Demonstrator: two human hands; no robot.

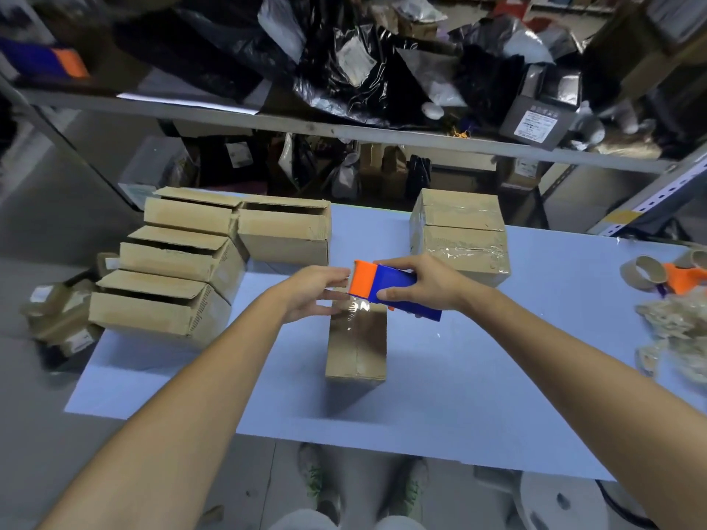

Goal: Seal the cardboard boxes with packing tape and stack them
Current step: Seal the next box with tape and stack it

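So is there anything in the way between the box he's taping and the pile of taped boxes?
Nothing visible. The box sits mid-table, and the bare blue table runs up to the taped stack. Only the right hand with the tape dispenser hovers above.

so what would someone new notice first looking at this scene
The bright orange and blue tape dispenser at the centre, gripped by the right hand over a small brown cardboard box while the left hand reaches to its front. Next, the open cardboard boxes massed at the table's left and the taped stack behind.
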